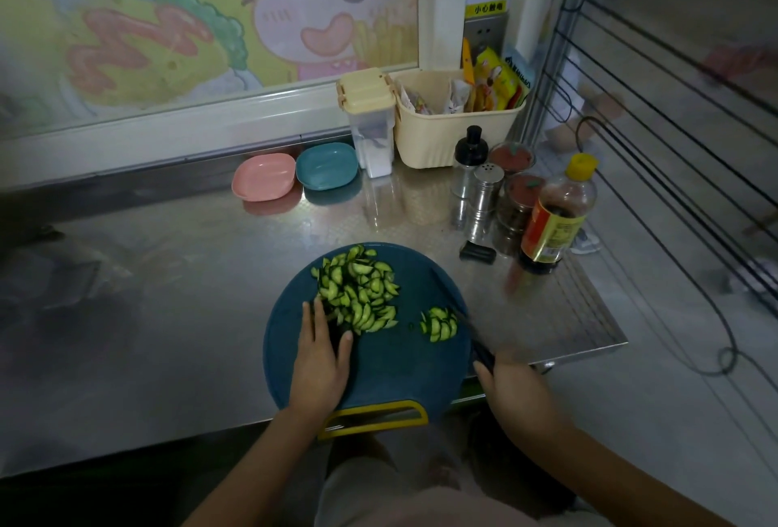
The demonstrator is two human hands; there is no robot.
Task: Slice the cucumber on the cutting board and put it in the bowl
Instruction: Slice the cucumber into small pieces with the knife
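Observation:
A round blue cutting board [379, 362] with a yellow handle lies at the counter's front edge. A big heap of half-moon cucumber slices [358, 290] covers its upper left. A small separate clump of slices [440, 323] lies to the right. My left hand [322, 354] rests flat on the board, fingertips straight and touching the heap's lower left side. My right hand [511, 381] grips the dark handle of a knife [467, 322], whose blade lies against the right side of the small clump. A pink bowl [264, 176] and a teal bowl [326, 165] stand at the back.
Right of the board stand a soy sauce bottle [555, 217], a steel shaker [484, 198], spice jars [515, 177] and a small black object [477, 252]. A cream basket [454, 134] and a lidded container [370, 126] sit by the window. The steel counter [168, 295] ends close on the right.

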